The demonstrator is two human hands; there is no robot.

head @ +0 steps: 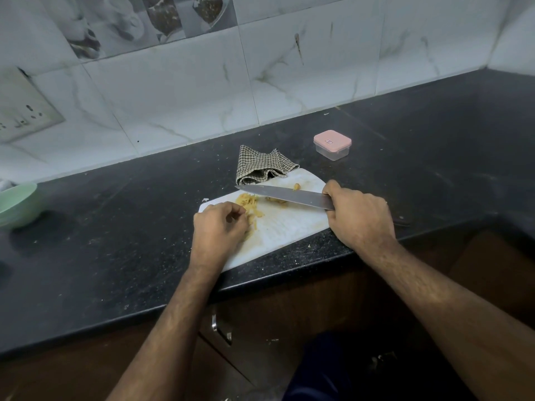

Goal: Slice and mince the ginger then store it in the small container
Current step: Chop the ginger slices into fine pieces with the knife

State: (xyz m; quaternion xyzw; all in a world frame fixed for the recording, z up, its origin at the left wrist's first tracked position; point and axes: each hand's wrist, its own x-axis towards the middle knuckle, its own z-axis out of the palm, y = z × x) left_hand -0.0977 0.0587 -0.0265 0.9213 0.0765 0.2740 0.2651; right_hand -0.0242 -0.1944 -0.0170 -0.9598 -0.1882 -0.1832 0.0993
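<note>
Yellow slivers of ginger (250, 204) lie in a loose pile on the white cutting board (285, 224), with a few more bits under and behind the blade. My left hand (218, 227) rests on the board's left end, fingers curled, their tips gathering the ginger strips. My right hand (359, 217) grips the handle of a large knife (285, 195), whose blade lies low across the board, tip pointing left. The small clear container with its pink lid (332, 144) on stands closed on the counter behind and to the right.
A folded checked cloth (262, 164) lies at the board's far edge. A green bowl (17, 205) sits at the far left of the black counter (115, 227). A tiled wall with a switch plate (23, 111) runs behind; the counter edge is just under my wrists.
</note>
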